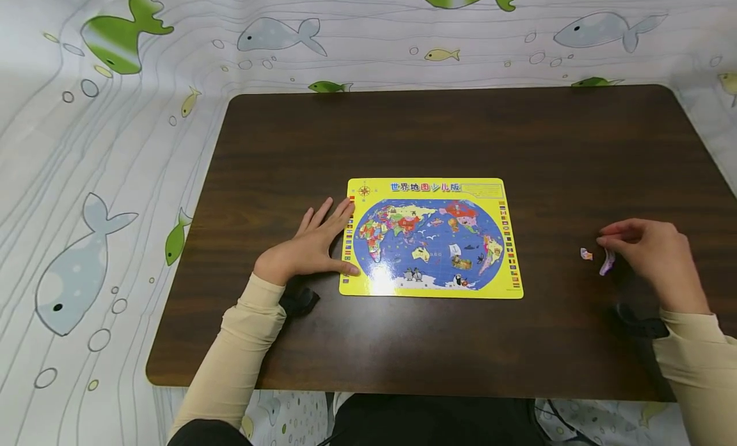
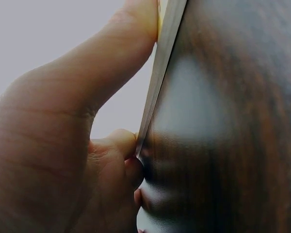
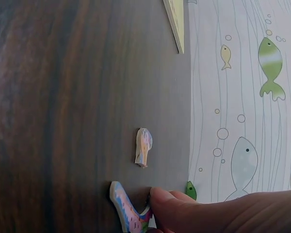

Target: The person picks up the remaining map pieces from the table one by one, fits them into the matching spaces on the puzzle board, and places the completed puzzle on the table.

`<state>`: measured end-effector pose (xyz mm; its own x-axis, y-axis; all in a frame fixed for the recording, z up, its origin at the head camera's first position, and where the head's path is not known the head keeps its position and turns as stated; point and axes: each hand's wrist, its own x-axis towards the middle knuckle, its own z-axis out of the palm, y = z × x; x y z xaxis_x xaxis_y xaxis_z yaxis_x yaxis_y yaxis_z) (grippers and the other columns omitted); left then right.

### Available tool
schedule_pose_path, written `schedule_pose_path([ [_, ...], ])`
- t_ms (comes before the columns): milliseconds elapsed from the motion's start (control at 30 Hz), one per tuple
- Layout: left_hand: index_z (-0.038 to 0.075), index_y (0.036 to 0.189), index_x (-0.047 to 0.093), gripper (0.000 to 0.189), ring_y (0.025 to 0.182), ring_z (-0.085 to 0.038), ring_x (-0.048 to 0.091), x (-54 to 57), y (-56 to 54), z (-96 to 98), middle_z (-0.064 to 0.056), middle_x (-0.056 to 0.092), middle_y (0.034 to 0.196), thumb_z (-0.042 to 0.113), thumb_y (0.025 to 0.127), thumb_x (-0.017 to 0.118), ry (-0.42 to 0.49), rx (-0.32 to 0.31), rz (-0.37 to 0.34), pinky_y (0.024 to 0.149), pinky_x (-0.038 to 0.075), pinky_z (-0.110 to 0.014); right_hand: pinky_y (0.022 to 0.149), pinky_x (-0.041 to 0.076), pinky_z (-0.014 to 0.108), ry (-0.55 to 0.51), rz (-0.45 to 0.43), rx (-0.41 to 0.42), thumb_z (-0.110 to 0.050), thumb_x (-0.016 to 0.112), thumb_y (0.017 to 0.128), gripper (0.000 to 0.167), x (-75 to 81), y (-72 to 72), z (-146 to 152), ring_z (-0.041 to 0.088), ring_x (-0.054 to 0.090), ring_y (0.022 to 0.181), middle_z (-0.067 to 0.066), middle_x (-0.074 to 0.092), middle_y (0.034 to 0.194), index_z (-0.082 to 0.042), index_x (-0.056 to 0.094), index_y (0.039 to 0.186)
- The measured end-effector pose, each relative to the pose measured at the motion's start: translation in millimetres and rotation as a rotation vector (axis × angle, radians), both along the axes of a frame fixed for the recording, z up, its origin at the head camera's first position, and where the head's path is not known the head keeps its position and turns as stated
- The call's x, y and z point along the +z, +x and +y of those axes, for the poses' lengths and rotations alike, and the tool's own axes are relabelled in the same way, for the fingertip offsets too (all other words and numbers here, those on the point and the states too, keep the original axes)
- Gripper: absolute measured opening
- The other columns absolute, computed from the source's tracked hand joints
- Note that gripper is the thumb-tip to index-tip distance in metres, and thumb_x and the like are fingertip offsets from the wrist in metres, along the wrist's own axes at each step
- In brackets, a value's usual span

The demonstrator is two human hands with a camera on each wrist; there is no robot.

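Observation:
A yellow-bordered world map puzzle board (image 1: 432,292) lies flat on the dark table. Spread at its left side, my left hand (image 1: 311,251) rests its thumb on the lower left border, with fingertips at the upper left edge. In the left wrist view the board's thin edge (image 2: 160,73) runs past the thumb. Far to the right, my right hand (image 1: 656,254) pinches a purplish, forked puzzle piece (image 3: 128,211) between thumb and finger; its lower part is cut off in the right wrist view. A smaller pink and orange puzzle piece (image 1: 586,254) lies just left of it.
The brown wooden table (image 1: 460,350) extends around the board on all sides. A pale sheet (image 1: 190,23) printed with fish hangs behind and at the sides. Dark wrist straps (image 1: 299,303) sit under both wrists.

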<state>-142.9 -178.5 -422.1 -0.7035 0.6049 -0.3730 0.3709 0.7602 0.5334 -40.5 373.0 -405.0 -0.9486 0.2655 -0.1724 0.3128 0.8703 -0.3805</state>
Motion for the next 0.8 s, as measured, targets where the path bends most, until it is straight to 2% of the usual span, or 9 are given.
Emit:
schedule_pose_path([
  [333,0.022,0.169,-0.003,0.127,0.163,-0.028,-0.019,3.4,0.8,0.2,0.005,-0.011,0.177,0.064,0.082,0.079,-0.008,-0.004,0.017,0.130,-0.014,-0.058,0.068,0.048,0.053,0.012,0.059,-0.010,-0.027,0.069,0.102,0.035,-0.4,7.3,1.2,0.052,0.064,0.097,0.037,0.070,0.113,0.006,0.069,0.115],
  [500,0.022,0.169,-0.002,0.127,0.163,-0.029,-0.019,3.6,2.5,-1.0,0.005,-0.010,0.177,0.064,0.082,0.078,-0.009,-0.004,0.029,0.130,-0.013,-0.059,0.063,0.048,0.047,0.029,0.079,0.007,-0.021,0.071,0.101,0.029,-0.8,8.5,-2.0,0.051,0.065,0.091,0.035,0.072,0.107,0.006,0.071,0.111],
  [667,0.021,0.169,-0.001,0.126,0.164,-0.030,-0.018,-0.4,9.2,-1.3,0.004,-0.009,0.178,0.065,0.082,0.078,-0.005,-0.007,0.030,0.130,-0.012,-0.060,0.063,0.048,0.050,0.022,0.037,0.010,-0.018,0.070,0.101,0.027,-0.2,14.2,-4.2,0.049,0.064,0.087,0.035,0.071,0.106,0.007,0.072,0.109],
  [800,0.021,0.169,0.000,0.125,0.164,-0.031,-0.017,-1.5,14.8,-1.9,0.003,-0.007,0.178,0.064,0.082,0.079,0.007,-0.001,0.015,0.130,-0.012,-0.060,0.061,0.048,0.045,0.015,0.000,0.022,-0.019,0.071,0.101,0.028,1.2,17.5,-2.5,0.042,0.066,0.082,0.032,0.074,0.101,0.008,0.073,0.109],
])
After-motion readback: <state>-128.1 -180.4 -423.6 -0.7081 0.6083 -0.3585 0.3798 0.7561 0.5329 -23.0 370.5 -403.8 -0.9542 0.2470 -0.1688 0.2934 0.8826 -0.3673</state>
